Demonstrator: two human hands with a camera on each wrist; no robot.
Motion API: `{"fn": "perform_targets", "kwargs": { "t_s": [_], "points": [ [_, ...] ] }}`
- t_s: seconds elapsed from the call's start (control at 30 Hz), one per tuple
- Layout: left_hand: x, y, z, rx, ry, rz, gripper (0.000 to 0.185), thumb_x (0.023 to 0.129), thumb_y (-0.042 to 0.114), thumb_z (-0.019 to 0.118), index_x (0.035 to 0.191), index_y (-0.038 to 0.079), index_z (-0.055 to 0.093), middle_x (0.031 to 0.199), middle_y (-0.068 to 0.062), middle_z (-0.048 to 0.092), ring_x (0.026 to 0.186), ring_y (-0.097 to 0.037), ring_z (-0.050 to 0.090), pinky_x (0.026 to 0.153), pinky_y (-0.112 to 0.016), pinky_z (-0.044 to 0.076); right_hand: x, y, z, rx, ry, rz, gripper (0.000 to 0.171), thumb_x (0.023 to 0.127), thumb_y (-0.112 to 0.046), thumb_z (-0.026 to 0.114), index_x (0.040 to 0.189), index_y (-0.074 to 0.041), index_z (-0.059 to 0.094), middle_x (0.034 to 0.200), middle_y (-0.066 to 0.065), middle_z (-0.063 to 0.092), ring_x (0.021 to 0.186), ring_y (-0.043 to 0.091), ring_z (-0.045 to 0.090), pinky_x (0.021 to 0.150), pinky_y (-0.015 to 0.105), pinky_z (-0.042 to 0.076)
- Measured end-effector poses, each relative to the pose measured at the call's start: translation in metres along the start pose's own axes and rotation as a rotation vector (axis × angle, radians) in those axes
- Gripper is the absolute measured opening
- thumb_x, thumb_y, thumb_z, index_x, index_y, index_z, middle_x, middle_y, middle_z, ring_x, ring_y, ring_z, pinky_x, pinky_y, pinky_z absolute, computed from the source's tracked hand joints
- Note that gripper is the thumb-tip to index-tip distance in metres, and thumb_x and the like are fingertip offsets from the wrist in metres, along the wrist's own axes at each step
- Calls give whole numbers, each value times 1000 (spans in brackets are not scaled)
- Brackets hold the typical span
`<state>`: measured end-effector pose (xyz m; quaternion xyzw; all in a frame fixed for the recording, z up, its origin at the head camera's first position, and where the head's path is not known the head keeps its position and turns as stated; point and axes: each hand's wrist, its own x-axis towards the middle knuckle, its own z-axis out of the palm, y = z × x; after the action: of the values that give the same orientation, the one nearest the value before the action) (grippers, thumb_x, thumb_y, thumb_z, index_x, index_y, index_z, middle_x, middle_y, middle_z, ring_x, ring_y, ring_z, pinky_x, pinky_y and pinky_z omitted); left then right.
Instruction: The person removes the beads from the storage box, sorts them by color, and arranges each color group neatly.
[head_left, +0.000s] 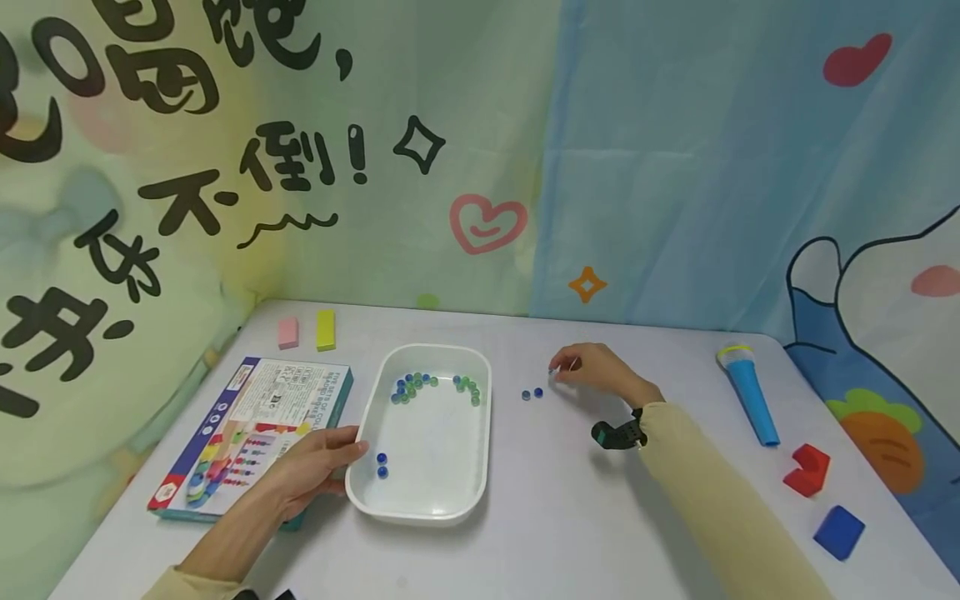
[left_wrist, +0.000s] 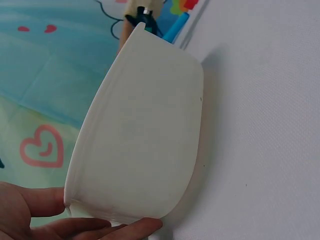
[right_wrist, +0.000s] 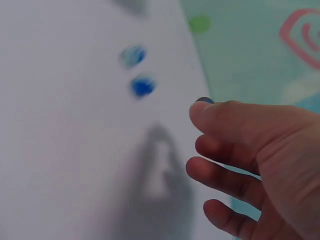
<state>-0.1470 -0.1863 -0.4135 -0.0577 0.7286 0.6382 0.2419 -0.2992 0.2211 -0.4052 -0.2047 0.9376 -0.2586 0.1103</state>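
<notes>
Gripping a white tray (head_left: pixel 442 450) by its left side, a person's left hand (head_left: pixel 318 467) steadies the scene as the right hand (head_left: pixel 600 369) pinches a marble (right_wrist: pixel 205 100) over the counter (head_left: pixel 540 533). Most of that marble is hidden by the thumb, with only a dark blue sliver showing in the right wrist view, where two loose marbles (head_left: pixel 538 392) appear blurred; they lie between the right hand and the tray. The left wrist view takes in the tray's outer wall alone, concealing its contents and part of a microphone (head_left: pixel 753 400), while the left hand is cut off at the corner. Both sleeves run out of the head view, and the left arm covers part of a box (head_left: pixel 255 433).

The right grip is closed at the tip on its marble, the other fingers bent and apart. The left grip is closed on the tray, one digit at the rim and others along the outside. Inside, blue and green marbles (head_left: pixel 412 385) cluster toward the far end, with two blue ones (head_left: pixel 382 465) near the left hand.
</notes>
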Motion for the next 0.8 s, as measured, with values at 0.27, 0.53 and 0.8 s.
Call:
{"fn": "perform_targets", "kwargs": {
  "t_s": [0.27,0.53,0.8],
  "points": [
    [-1,1,0,-9,-4,1,55,100,19,53,145,-7,35,140,-26,49,105,-21,64,84,-40,57,2,11,19,-23,-24,-31,17,88,-16,70,103,-10,71,94,5,66,84,16,55,76,29,46],
    [0,1,0,-8,-3,-3,55,100,19,53,145,-6,35,138,-24,53,104,-21,64,84,-40,58,3,6,24,-28,-50,-45,15,86,-15,71,101,-13,72,90,4,60,82,15,53,74,29,45],
    [0,0,-1,-10,-17,9,55,100,20,52,145,-7,35,136,-24,54,103,-21,65,83,-40,58,2,5,28,-15,-35,-38,14,85,-16,73,99,-13,72,90,3,58,83,16,51,76,29,44]
  ]
}}
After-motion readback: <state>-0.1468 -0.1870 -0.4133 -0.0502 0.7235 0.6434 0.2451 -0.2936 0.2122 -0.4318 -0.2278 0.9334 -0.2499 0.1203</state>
